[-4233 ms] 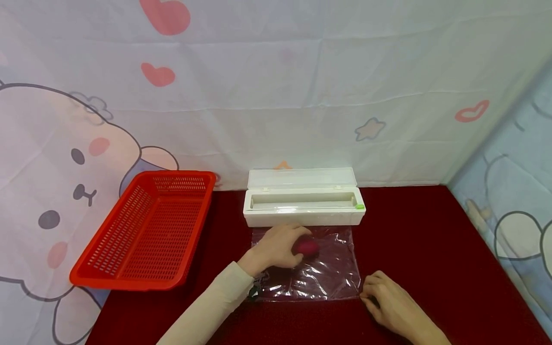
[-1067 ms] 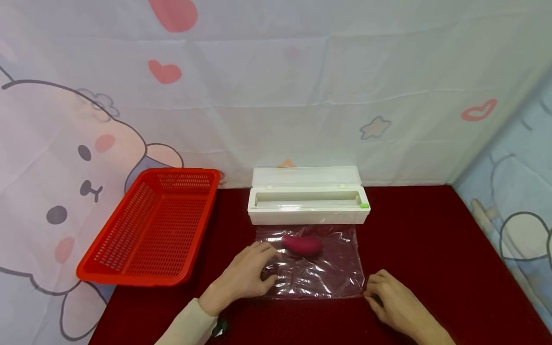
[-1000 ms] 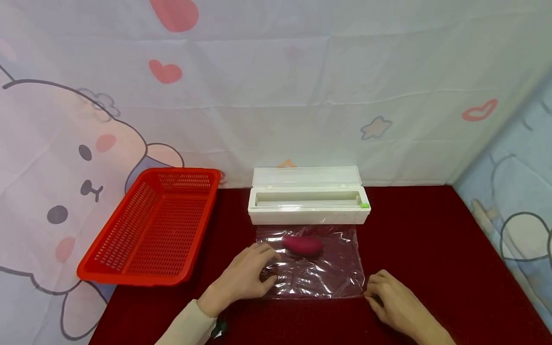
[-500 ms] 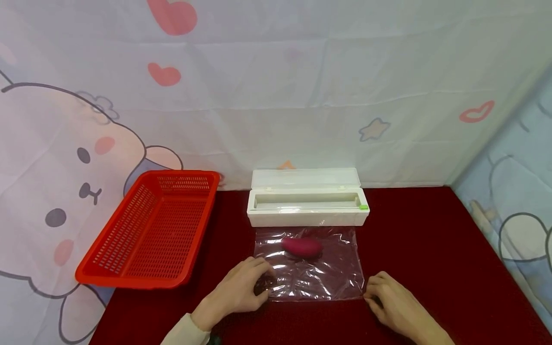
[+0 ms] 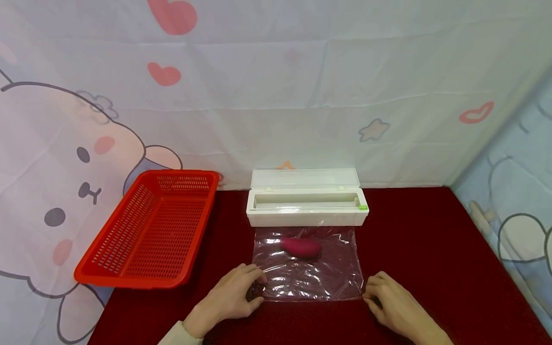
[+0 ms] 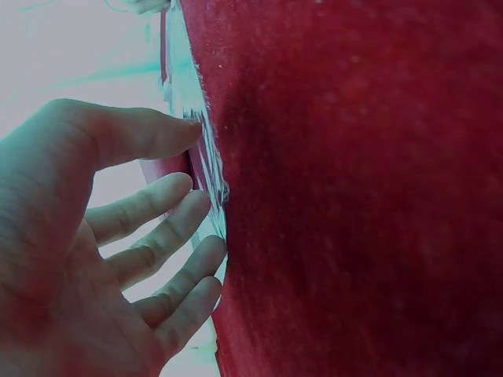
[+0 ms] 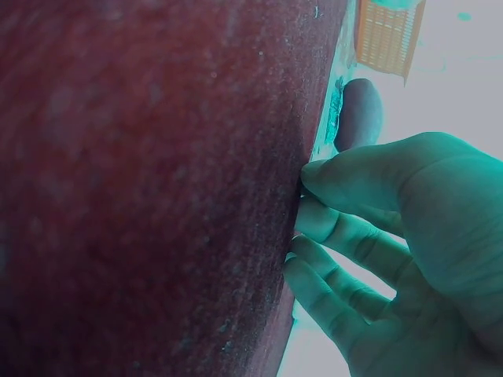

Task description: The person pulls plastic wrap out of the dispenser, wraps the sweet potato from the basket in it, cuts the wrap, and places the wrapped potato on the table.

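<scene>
In the head view, the left hand (image 5: 233,292) has drawn back from the purple object (image 5: 301,247) to the clear film's (image 5: 302,282) near left corner. The object now lies unheld on the film's far half, near the white box (image 5: 307,219), apparently leaving both hands free for the near corners.

In the left wrist view, that hand's fingers (image 6: 141,210) are loose, visibly grasping nothing.

In the right wrist view, the right hand (image 7: 409,228) bends at the near right corner; whether it pinches film cannot be told.
</scene>
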`<control>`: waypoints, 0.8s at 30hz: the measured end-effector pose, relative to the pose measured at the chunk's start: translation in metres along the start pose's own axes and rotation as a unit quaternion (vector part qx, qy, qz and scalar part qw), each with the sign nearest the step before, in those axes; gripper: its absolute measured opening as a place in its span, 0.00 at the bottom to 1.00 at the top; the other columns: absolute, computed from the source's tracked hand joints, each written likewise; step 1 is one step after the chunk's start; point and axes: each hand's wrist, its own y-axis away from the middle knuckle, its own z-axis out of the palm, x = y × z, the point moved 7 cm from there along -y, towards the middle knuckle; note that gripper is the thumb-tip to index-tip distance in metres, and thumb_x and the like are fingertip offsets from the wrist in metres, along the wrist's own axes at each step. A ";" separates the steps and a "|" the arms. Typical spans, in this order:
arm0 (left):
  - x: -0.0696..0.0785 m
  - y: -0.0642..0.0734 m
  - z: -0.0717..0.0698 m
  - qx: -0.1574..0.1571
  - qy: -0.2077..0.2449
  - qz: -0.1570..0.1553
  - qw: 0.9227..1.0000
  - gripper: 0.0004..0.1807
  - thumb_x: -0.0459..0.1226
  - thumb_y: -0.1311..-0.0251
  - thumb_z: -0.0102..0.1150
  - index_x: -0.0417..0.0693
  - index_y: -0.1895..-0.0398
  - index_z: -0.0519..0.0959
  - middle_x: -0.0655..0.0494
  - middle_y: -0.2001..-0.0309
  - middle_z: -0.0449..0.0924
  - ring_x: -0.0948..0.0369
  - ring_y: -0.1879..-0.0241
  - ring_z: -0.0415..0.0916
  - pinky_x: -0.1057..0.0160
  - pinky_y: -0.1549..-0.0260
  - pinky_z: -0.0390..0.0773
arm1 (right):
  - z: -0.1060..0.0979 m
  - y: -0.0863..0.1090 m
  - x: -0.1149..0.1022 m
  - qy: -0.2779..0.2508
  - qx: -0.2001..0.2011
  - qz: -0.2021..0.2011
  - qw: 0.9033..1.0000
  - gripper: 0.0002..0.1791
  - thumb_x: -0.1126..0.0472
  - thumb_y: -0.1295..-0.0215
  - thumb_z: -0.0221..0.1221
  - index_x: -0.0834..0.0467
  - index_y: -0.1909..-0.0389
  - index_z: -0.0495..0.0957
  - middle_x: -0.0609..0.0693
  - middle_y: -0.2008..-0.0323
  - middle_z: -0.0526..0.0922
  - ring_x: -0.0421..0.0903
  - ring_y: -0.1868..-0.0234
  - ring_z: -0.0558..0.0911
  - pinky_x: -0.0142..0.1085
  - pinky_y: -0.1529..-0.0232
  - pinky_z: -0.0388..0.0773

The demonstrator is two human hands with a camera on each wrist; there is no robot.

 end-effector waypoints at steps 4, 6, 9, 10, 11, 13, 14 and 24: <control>-0.002 0.003 -0.001 0.000 0.003 -0.004 1.000 0.16 0.39 0.46 0.78 0.51 0.54 0.85 0.62 0.56 0.84 0.67 0.59 0.74 0.64 0.57 0.81 | 0.000 -0.001 0.000 0.002 0.000 -0.001 1.000 0.13 0.65 0.41 0.75 0.43 0.71 0.84 0.36 0.65 0.84 0.39 0.56 0.77 0.37 0.56 0.82; -0.003 0.005 -0.001 -0.004 0.006 -0.005 1.000 0.16 0.39 0.46 0.78 0.51 0.54 0.85 0.62 0.55 0.84 0.67 0.59 0.73 0.65 0.58 0.80 | 0.000 -0.001 0.000 0.002 0.000 -0.001 1.000 0.14 0.66 0.42 0.75 0.43 0.71 0.84 0.34 0.65 0.83 0.38 0.56 0.77 0.36 0.56 0.82; -0.005 0.007 0.000 -0.010 0.006 -0.008 1.000 0.16 0.39 0.46 0.79 0.51 0.55 0.85 0.62 0.54 0.84 0.68 0.59 0.72 0.66 0.59 0.79 | 0.000 0.000 0.001 0.002 0.000 0.002 1.000 0.15 0.66 0.44 0.76 0.42 0.71 0.83 0.31 0.65 0.82 0.38 0.57 0.77 0.35 0.57 0.81; -0.005 0.008 0.000 -0.012 0.003 -0.008 1.000 0.16 0.40 0.46 0.79 0.51 0.55 0.85 0.62 0.54 0.84 0.68 0.60 0.72 0.66 0.59 0.79 | 0.001 0.000 0.001 0.001 -0.001 0.003 1.000 0.15 0.66 0.44 0.76 0.42 0.71 0.83 0.31 0.65 0.81 0.38 0.57 0.77 0.35 0.57 0.81; -0.006 0.009 0.000 -0.012 0.000 -0.007 1.000 0.16 0.40 0.46 0.79 0.52 0.56 0.85 0.63 0.55 0.84 0.68 0.60 0.72 0.66 0.59 0.79 | 0.001 0.000 0.001 0.001 0.001 0.003 1.000 0.15 0.66 0.44 0.76 0.42 0.72 0.83 0.30 0.66 0.81 0.38 0.57 0.77 0.35 0.57 0.81; -0.007 0.011 0.000 -0.012 -0.005 -0.008 1.000 0.15 0.41 0.46 0.79 0.53 0.57 0.85 0.64 0.56 0.83 0.68 0.60 0.71 0.66 0.59 0.78 | 0.000 0.000 0.000 0.002 0.006 0.002 1.000 0.15 0.66 0.44 0.76 0.42 0.72 0.83 0.30 0.66 0.81 0.37 0.57 0.77 0.36 0.57 0.82; -0.007 0.012 0.000 -0.012 -0.006 -0.009 1.000 0.15 0.41 0.47 0.79 0.53 0.58 0.84 0.65 0.57 0.83 0.68 0.60 0.71 0.66 0.59 0.78 | 0.000 0.000 0.000 0.002 0.009 0.001 1.000 0.15 0.66 0.44 0.76 0.42 0.72 0.83 0.30 0.66 0.81 0.37 0.57 0.77 0.36 0.57 0.82; -0.012 0.018 -0.001 -0.024 -0.002 -0.010 1.000 0.11 0.42 0.46 0.80 0.57 0.64 0.84 0.68 0.63 0.81 0.71 0.64 0.67 0.69 0.64 0.74 | -0.001 0.000 -0.001 0.005 0.013 -0.011 1.000 0.14 0.65 0.44 0.76 0.42 0.72 0.83 0.31 0.66 0.81 0.38 0.57 0.77 0.37 0.57 0.82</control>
